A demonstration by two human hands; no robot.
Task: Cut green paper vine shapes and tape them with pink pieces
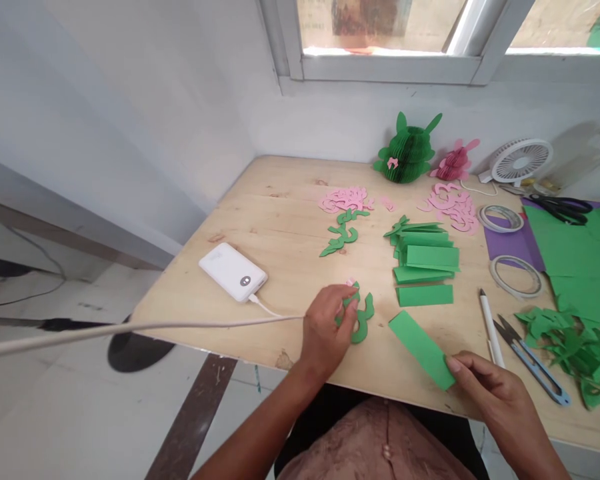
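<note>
My left hand is closed in a pinch on a curly green paper cutout that lies on the wooden table near its front edge. A small pink scrap sits just behind that cutout. My right hand holds the near end of a folded green paper strip, thumb on top. A stack of folded green strips lies a little farther back.
A white power bank with a cable lies left. Pink cutouts, other green cutouts, green and pink paper figures, a fan, tape rolls, scissors, snips, a pen, green sheets and scraps.
</note>
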